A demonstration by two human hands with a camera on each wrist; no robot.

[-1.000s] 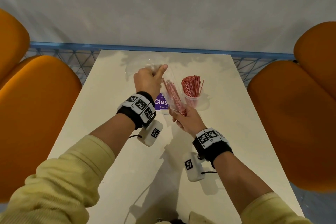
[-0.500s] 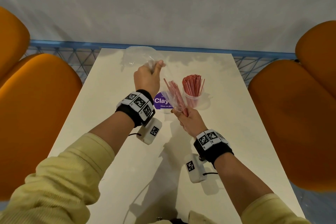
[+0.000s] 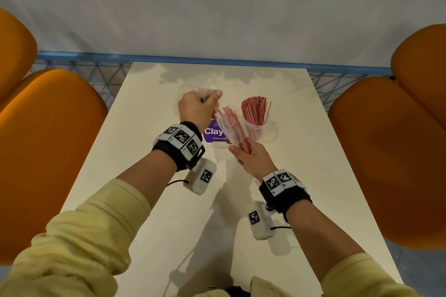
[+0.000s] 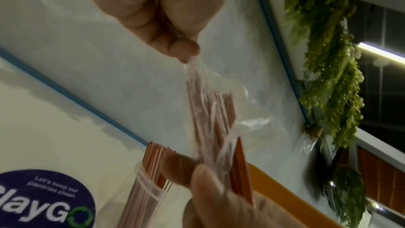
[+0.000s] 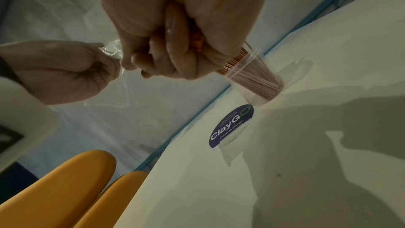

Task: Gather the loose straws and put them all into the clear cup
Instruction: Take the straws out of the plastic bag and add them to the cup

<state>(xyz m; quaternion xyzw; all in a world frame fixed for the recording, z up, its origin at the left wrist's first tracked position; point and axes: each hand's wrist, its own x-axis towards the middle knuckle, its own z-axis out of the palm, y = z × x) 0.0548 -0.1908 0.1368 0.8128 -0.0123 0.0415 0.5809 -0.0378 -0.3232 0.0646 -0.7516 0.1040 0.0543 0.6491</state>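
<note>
A clear cup (image 3: 256, 128) (image 4: 142, 192) (image 5: 258, 79) packed with thin red straws stands upright on the white table (image 3: 169, 200). My right hand (image 3: 251, 159) (image 5: 175, 55) grips the lower end of a bundle of red straws (image 3: 235, 128) (image 4: 219, 127) held above the table, just left of the cup. A clear plastic wrapper (image 3: 223, 125) (image 4: 210, 110) still covers most of the bundle. My left hand (image 3: 200, 108) (image 4: 175, 37) pinches the wrapper's upper end above the straw tips.
A round purple ClayGo sticker (image 3: 213, 131) (image 5: 231, 126) lies on the table left of the cup. Orange seats (image 3: 48, 152) flank both long sides. A blue rail (image 3: 217, 61) runs along the table's far edge before a pale wall.
My left hand with the wrapper end has dropped a little and come nearer the bundle. The loose plastic that ballooned up half a second ago has collapsed. The right hand holds steady.
</note>
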